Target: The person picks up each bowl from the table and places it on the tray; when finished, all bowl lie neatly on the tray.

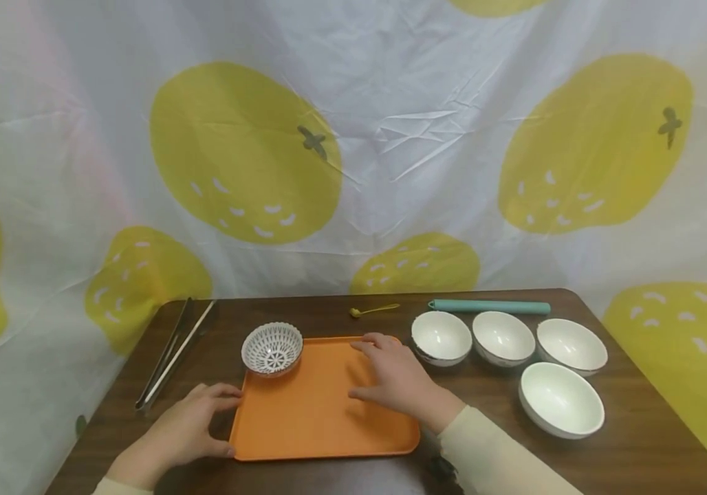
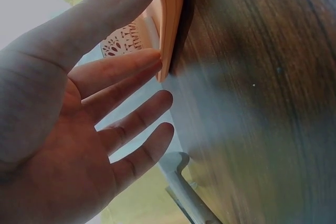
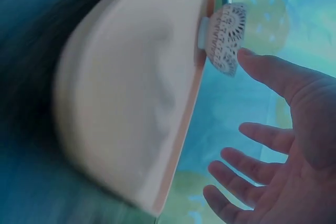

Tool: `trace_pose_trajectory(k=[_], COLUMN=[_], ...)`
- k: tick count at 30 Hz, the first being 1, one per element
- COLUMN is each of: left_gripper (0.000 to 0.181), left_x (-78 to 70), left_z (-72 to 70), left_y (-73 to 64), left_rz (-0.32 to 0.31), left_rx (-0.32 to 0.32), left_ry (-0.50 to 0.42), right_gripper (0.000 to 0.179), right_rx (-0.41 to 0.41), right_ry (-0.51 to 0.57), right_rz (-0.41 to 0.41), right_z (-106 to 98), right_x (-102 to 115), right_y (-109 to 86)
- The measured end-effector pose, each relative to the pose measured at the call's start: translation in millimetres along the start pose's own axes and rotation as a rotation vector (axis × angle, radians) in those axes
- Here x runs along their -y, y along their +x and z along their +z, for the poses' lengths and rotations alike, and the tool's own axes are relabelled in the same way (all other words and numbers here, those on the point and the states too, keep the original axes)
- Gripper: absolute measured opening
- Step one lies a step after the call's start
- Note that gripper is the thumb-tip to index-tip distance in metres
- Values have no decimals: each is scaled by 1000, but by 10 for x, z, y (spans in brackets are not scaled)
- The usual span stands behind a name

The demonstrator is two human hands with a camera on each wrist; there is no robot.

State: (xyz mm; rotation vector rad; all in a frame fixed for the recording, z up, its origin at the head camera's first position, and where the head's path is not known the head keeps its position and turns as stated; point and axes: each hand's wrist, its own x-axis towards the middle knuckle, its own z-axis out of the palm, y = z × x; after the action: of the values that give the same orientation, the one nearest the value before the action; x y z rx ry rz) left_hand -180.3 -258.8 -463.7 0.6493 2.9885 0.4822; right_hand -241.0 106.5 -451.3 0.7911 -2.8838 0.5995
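An orange tray (image 1: 322, 419) lies on the brown table, and a patterned bowl (image 1: 272, 349) sits on its far left corner. My left hand (image 1: 183, 430) is at the tray's left edge, fingers relaxed, with thumb and fingertips right at the rim. In the left wrist view the left hand (image 2: 94, 103) shows an open palm beside the tray's edge (image 2: 169, 24). Over the tray's right part hovers my right hand (image 1: 393, 378), fingers spread and holding nothing. The right wrist view has the right hand (image 3: 278, 145) with fingers apart, the patterned bowl (image 3: 227, 38) beyond its thumb.
Several white bowls (image 1: 562, 400) stand close together on the right. Behind them lies a teal stick (image 1: 490, 306). A small yellow spoon-like item (image 1: 375, 311) lies at the back. Tongs (image 1: 170, 350) rest at the left. A lemon-print curtain (image 1: 390, 192) hangs behind the table.
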Motion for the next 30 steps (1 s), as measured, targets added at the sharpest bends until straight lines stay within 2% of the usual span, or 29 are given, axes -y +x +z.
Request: trace_pose_trajectory(k=[8,16,24,30], left_gripper=[75,74,75,74], left_x=[8,-26,-21,-26], left_z=[1,-5,23,0], left_y=[-16,-1,-41,-9], left_rz=[-9,-24,-13,-4], left_rx=[3,-1,-15,-21], left_ry=[2,0,9,20], right_gripper=[72,56,50,48], right_rx=[-48,-163,-184,-229], right_ry=[33,-3,-32,-64], right_rz=[42,0,6,25], right_z=[-137,-334,-584,-777], right_x=[-286,-499,-623,-796], right_y=[-303,-618,-924,-1123])
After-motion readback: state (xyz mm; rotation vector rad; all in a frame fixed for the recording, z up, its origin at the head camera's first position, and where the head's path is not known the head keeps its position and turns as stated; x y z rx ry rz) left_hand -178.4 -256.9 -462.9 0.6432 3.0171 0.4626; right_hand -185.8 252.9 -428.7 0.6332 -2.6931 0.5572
